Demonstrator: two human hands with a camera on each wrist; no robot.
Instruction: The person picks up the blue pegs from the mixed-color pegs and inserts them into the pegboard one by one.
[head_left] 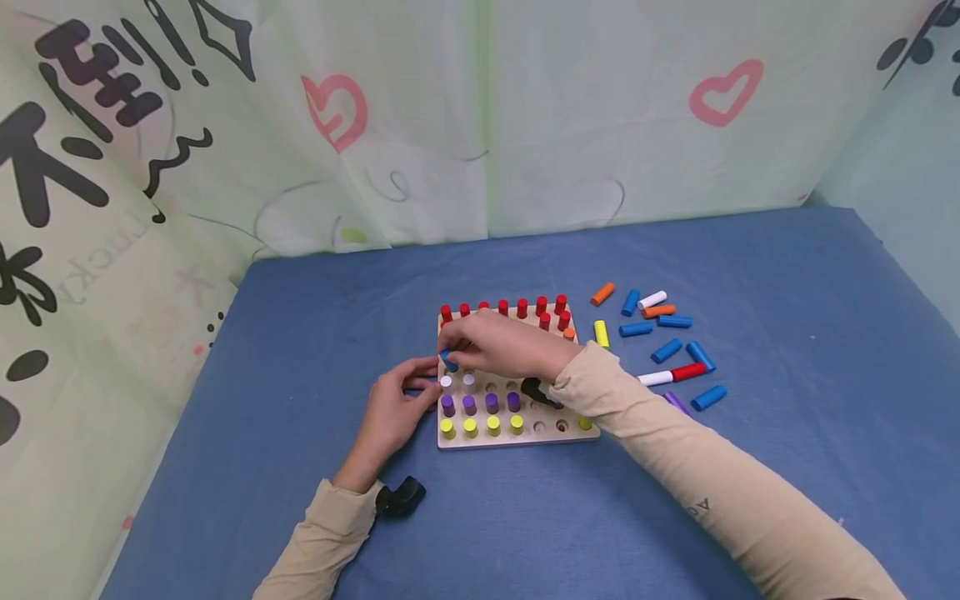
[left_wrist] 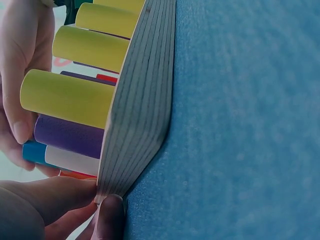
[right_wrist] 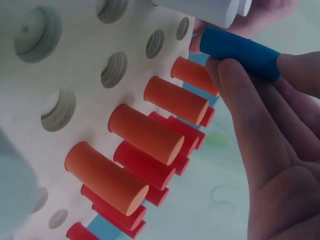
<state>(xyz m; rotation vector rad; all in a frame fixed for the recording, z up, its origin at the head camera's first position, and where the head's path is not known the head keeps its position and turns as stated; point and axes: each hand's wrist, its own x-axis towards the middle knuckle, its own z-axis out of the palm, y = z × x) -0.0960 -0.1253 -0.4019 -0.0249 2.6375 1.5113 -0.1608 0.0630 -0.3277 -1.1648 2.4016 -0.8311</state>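
Observation:
My right hand (head_left: 498, 343) reaches across a wooden pegboard (head_left: 517, 442) and pinches a blue peg (right_wrist: 242, 52) between thumb and fingers. In the right wrist view the peg is raised off the board face, near an empty hole (right_wrist: 182, 28) at the end of a row. Two white pegs (head_left: 468, 383) stand beside it, with orange pegs (right_wrist: 145, 132) on its other side. At the board's left edge, my left hand (head_left: 393, 408) holds the wood with thumb and fingertips. Purple pegs (head_left: 491, 403) and yellow pegs (head_left: 492, 426) fill the left part of the front rows.
Red pegs (head_left: 522, 308) line the board's far side. Loose pegs lie on the blue cloth to the right, including orange (head_left: 603, 293), yellow (head_left: 602, 333) and blue ones (head_left: 666, 350). A white and a red peg (head_left: 688, 372) lie end to end. Behind hangs a printed curtain (head_left: 540, 125).

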